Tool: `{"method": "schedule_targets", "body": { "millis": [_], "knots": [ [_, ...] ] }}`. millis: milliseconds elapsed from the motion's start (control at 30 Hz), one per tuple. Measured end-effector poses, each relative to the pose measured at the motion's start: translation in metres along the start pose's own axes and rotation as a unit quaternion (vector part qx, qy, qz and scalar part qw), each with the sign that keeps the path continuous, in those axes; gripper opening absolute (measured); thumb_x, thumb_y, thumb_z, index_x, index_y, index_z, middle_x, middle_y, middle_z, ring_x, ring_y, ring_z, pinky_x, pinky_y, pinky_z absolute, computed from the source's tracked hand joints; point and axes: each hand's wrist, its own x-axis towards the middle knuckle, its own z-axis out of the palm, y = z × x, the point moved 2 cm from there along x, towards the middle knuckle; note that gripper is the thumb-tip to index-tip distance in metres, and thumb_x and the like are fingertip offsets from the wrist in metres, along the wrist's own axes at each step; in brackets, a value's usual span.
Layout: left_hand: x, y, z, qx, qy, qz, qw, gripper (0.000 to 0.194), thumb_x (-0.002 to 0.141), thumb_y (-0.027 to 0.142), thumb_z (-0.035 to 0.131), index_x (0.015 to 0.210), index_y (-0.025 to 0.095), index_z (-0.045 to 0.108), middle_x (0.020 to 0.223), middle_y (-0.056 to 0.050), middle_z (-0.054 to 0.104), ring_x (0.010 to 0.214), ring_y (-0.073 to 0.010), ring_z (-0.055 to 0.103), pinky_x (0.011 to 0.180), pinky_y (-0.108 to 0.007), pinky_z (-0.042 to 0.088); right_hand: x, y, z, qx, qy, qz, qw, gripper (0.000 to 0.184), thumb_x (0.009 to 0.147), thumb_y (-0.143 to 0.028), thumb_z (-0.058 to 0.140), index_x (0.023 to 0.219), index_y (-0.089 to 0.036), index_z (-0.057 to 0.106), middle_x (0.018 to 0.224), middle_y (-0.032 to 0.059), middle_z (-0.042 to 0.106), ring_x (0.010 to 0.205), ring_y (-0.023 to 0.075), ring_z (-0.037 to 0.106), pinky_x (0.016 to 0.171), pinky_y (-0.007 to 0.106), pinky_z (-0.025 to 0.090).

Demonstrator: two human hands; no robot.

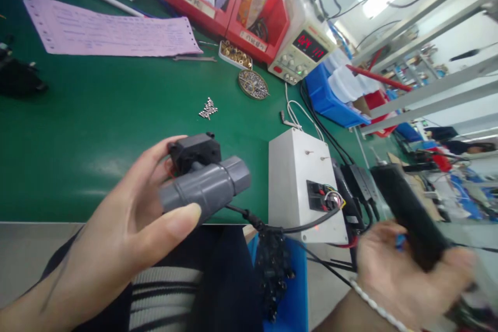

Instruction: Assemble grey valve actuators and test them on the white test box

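In my left hand (128, 228) is a grey plastic pipe valve (210, 184) with a black box-shaped housing (196, 150) on its far side. The thumb presses the near side of the grey body and the fingers wrap around behind, partly hidden. A black cable runs from the valve toward the white control box (286, 181). My right hand (408, 270), at the lower right, is wrapped around a black electric screwdriver (408, 207), tilted with its thin tip up and left. Motion blurs this hand and its tool. Beyond the valve lies a small pile of screws (208, 108).
A round dish of screws (253, 84) and a tray of brass parts (235, 55) stand before red bins (202, 13). A power supply (301, 46) shows lit red digits. A pink sheet (116, 31) lies at left. Below the table edge is a blue bin (298, 285) of black parts.
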Motion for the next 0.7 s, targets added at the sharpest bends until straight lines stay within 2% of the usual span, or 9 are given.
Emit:
{"method": "schedule_targets", "body": {
  "millis": [67,133,233,300,367,467,533,600,700],
  "knots": [
    [0.001,-0.008,-0.006,0.031,0.016,0.003,0.999,0.071,0.074,0.061,0.076,0.14,0.045,0.052,0.143,0.011,0.061,0.141,-0.0329,0.048,0.108,-0.031,0.049,0.004,0.011,-0.012,-0.038,0.024,0.032,0.998,0.016,0.071,-0.047,0.081,0.076,-0.041,0.067,0.1,-0.0138,0.073,0.143,0.0201,0.042,0.107,0.042,0.053],
    [0.003,-0.014,-0.009,0.046,0.016,-0.005,0.999,0.07,0.074,0.06,0.075,0.139,0.046,0.051,0.144,0.011,0.061,0.142,-0.0334,0.047,0.108,-0.03,0.05,0.005,0.027,-0.02,-0.081,-0.004,0.09,0.993,0.019,0.066,-0.052,0.082,0.071,-0.043,0.066,0.089,-0.0135,0.075,0.139,0.0272,0.046,0.114,0.05,0.047],
    [0.008,-0.015,-0.008,0.07,0.0,-0.009,0.998,0.073,0.073,0.054,0.079,0.139,0.041,0.049,0.144,0.006,0.061,0.138,-0.0327,0.052,0.106,-0.031,0.051,0.004,0.048,-0.021,-0.12,-0.07,0.125,0.982,0.032,0.063,-0.069,0.075,0.077,-0.04,0.072,0.088,-0.0046,0.077,0.124,0.039,0.059,0.103,0.062,0.052],
    [0.011,-0.012,-0.006,0.086,-0.016,-0.004,0.996,0.079,0.072,0.05,0.081,0.141,0.036,0.046,0.145,0.001,0.061,0.133,-0.0315,0.057,0.104,-0.031,0.053,0.005,0.053,-0.016,-0.152,-0.11,0.134,0.973,0.05,0.064,-0.075,0.074,0.081,-0.029,0.076,0.086,0.0067,0.076,0.107,0.0419,0.066,0.09,0.064,0.057],
    [0.014,-0.009,-0.003,0.096,-0.033,0.003,0.995,0.081,0.074,0.047,0.081,0.144,0.032,0.042,0.147,-0.003,0.059,0.132,-0.0305,0.059,0.102,-0.031,0.055,0.011,0.045,-0.007,-0.183,-0.125,0.104,0.97,0.056,0.063,-0.069,0.081,0.082,-0.016,0.077,0.083,0.0128,0.074,0.091,0.0364,0.07,0.082,0.056,0.06],
    [0.015,-0.007,-0.001,0.108,-0.048,0.015,0.993,0.082,0.076,0.045,0.08,0.146,0.029,0.04,0.15,-0.005,0.056,0.133,-0.0282,0.058,0.106,-0.03,0.052,0.019,0.009,0.019,-0.207,-0.099,-0.021,0.973,0.043,0.06,-0.048,0.092,0.084,-0.016,0.075,0.086,0.0055,0.074,0.081,0.0204,0.069,0.083,0.035,0.058],
    [0.016,-0.008,-0.001,0.112,-0.055,0.025,0.992,0.083,0.077,0.044,0.08,0.147,0.028,0.038,0.149,-0.005,0.057,0.131,-0.0256,0.06,0.108,-0.029,0.05,0.019,-0.021,0.053,-0.232,-0.135,-0.098,0.958,0.035,0.063,-0.04,0.092,0.085,-0.019,0.074,0.084,0.001,0.073,0.076,0.0163,0.067,0.078,0.029,0.056],
    [0.016,-0.01,-0.001,0.11,-0.063,0.033,0.991,0.082,0.078,0.043,0.079,0.147,0.029,0.038,0.147,-0.004,0.058,0.129,-0.0237,0.062,0.106,-0.028,0.051,0.009,-0.042,0.104,-0.33,-0.316,-0.168,0.873,0.024,0.077,-0.039,0.082,0.085,-0.019,0.073,0.078,0.0015,0.072,0.071,0.0168,0.069,0.07,0.028,0.056],
    [0.017,-0.013,-0.003,0.11,-0.063,0.037,0.991,0.08,0.079,0.044,0.078,0.146,0.031,0.038,0.147,-0.003,0.058,0.131,-0.0229,0.06,0.104,-0.024,0.052,-0.011,-0.04,0.185,-0.351,-0.556,-0.109,0.746,0.011,0.089,-0.027,0.07,0.09,-0.016,0.069,0.08,0.0011,0.073,0.072,0.0154,0.072,0.071,0.026,0.057]
  ]
}}
